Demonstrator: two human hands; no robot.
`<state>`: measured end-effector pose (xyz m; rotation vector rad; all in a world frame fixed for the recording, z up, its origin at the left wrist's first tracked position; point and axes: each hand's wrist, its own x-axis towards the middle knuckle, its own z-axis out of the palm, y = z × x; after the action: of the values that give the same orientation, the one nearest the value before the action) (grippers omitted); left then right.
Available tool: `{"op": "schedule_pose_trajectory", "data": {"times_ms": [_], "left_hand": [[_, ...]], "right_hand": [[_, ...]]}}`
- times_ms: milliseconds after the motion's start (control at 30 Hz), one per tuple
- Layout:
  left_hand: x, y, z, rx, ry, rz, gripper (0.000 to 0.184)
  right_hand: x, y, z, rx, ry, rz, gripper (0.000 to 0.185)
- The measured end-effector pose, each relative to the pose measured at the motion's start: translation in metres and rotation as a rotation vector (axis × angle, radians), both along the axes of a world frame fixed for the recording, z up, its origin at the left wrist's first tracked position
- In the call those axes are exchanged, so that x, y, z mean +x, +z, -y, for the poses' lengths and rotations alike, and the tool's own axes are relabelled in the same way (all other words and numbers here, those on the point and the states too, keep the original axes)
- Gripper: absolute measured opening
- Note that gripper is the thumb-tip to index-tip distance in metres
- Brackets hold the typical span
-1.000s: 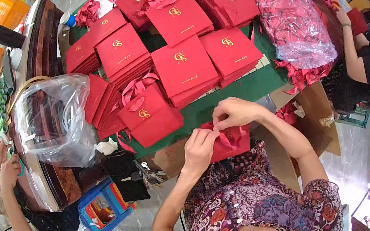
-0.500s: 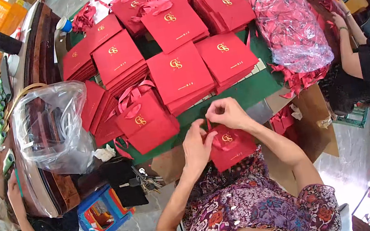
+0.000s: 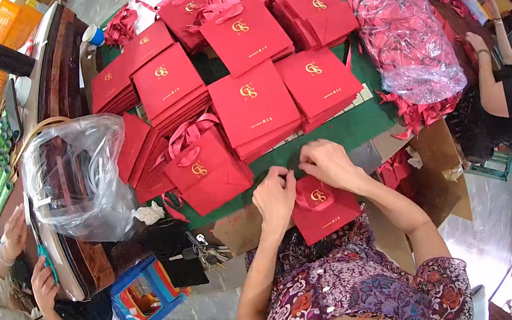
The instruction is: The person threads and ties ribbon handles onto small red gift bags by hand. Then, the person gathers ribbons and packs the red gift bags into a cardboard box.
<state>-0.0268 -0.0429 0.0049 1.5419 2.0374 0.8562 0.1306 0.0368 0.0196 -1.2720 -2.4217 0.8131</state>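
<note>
A small red paper gift bag (image 3: 327, 217) with a gold logo lies at the front edge of the table, against the flowered dress. A red ribbon (image 3: 306, 196) crosses the top of this bag. My left hand (image 3: 274, 198) is closed in a pinch at the bag's upper left, by the ribbon. Just above the bag, my right hand (image 3: 331, 163) pinches too, its fingertips a short gap from the left ones. The ribbon ends at both sets of fingertips are mostly hidden.
Stacks of red gift bags (image 3: 254, 103) cover the green table mat (image 3: 359, 133). A finished-looking bag with ribbon handles (image 3: 207, 171) lies left, near a clear plastic bag (image 3: 78, 181). A plastic-wrapped ribbon bundle (image 3: 406, 29) lies right. Keys (image 3: 207, 251) lie front left. Co-workers sit on both sides; one holds scissors (image 3: 44, 254).
My hands have moved slightly apart, with the right hand turned lower and knuckles up. The view has shifted a little. At the left, the co-worker's scissors have come into clearer view.
</note>
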Motion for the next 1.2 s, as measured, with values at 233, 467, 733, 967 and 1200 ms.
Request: {"op": "schedule_pose_trajectory", "data": {"times_ms": [233, 467, 733, 967, 1200], "left_hand": [[0.007, 0.0, 0.002, 0.055, 0.082, 0.211, 0.014], [-0.003, -0.019, 0.005, 0.062, -0.031, 0.112, 0.023], [0.016, 0.005, 0.008, 0.108, 0.099, 0.409, 0.022], [0.008, 0.003, 0.006, 0.17, 0.027, 0.544, 0.019], [-0.014, 0.022, 0.044, 0.129, -0.169, 0.712, 0.061]], "right_hand": [[0.001, 0.005, 0.003, -0.345, -0.132, -0.31, 0.015], [0.001, 0.001, 0.002, -0.213, -0.035, -0.201, 0.016], [0.007, 0.001, 0.001, -0.439, -0.006, -0.342, 0.017], [0.017, 0.01, -0.004, -0.452, 0.136, -0.486, 0.012], [0.029, 0.012, -0.008, -0.724, -0.245, -0.879, 0.016]]}}
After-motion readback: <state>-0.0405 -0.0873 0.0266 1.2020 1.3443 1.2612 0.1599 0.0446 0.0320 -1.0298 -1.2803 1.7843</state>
